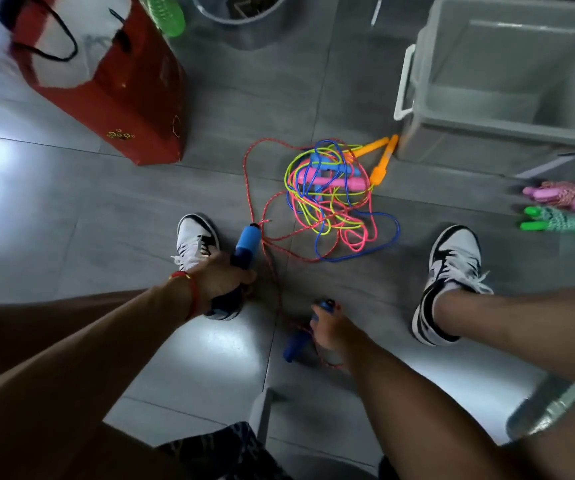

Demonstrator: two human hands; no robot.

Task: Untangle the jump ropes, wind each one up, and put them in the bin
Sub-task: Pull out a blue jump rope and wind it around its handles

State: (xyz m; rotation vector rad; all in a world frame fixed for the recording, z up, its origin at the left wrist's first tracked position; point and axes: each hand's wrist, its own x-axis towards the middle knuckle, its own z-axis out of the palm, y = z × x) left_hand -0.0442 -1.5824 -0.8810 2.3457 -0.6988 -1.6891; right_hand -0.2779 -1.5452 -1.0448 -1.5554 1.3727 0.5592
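Left hand (222,278) grip round blue handle (246,242); right hand (327,329) grip round other handle (296,344); red braided rope (249,188) trails into tangle (331,199).

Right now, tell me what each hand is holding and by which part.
The left hand grips one blue plastic handle of the red braided jump rope by its lower end; the right hand grips the other blue handle near its top.

Tangled jump ropes (331,199) heaped on floor beside empty grey bin (507,81).
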